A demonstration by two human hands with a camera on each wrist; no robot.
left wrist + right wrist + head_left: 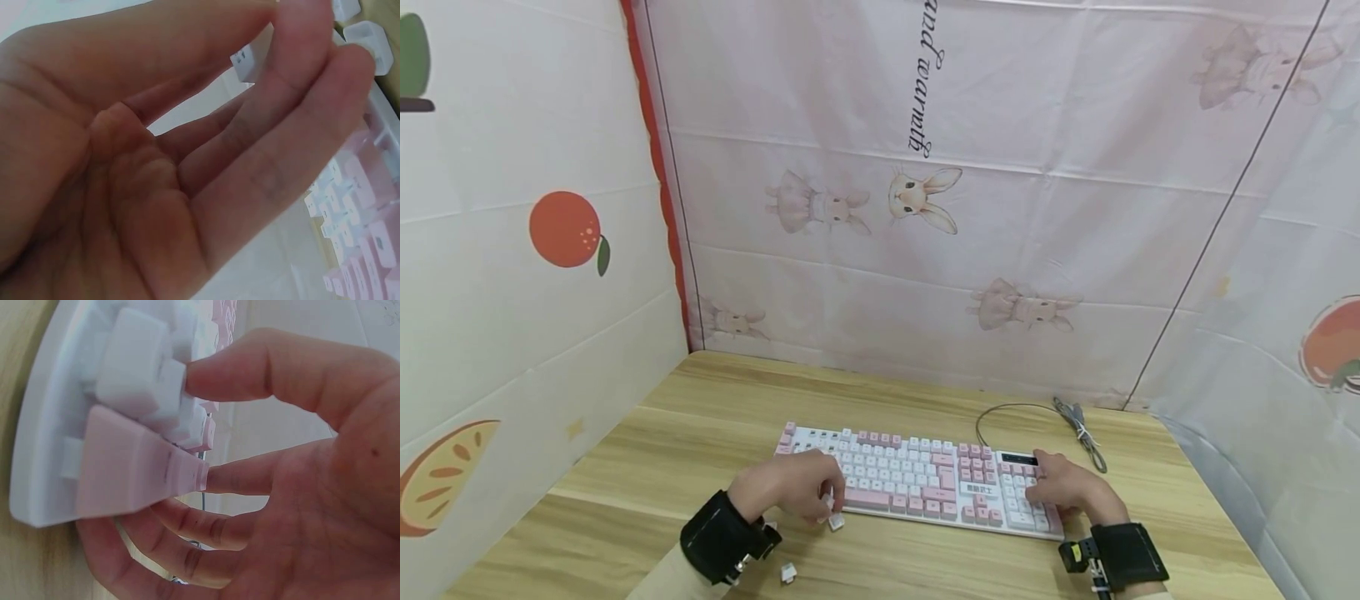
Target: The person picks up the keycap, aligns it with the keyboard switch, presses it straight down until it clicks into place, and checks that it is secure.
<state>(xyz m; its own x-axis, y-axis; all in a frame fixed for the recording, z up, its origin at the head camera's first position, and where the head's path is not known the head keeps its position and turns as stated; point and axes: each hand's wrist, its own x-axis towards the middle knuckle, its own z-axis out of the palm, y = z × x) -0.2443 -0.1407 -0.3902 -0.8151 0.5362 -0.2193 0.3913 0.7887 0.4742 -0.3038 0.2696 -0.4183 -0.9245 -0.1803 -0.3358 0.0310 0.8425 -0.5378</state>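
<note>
A white and pink keyboard (pixel 891 477) lies on the wooden table. At its left front edge my left hand (pixel 790 487) pinches a small white keycap (pixel 247 62) with dark marking between thumb and fingertips. Just below those fingers a loose white keycap (pixel 837 522) lies on the table, and another keycap (pixel 787 573) lies nearer the front. My right hand (pixel 1071 485) holds the keyboard's right end. Its thumb presses against the white number keys (pixel 134 359), while the other fingers curl round the side by a pink key (pixel 119 465).
A grey cable (pixel 1078 429) lies bundled behind the keyboard's right end. Printed cloth (pixel 850 100) with rabbits hangs along the table's back edge, and fruit-patterned cloth (pixel 497 333) stands on the left. Several spots at the keyboard's upper left show dark between the keys.
</note>
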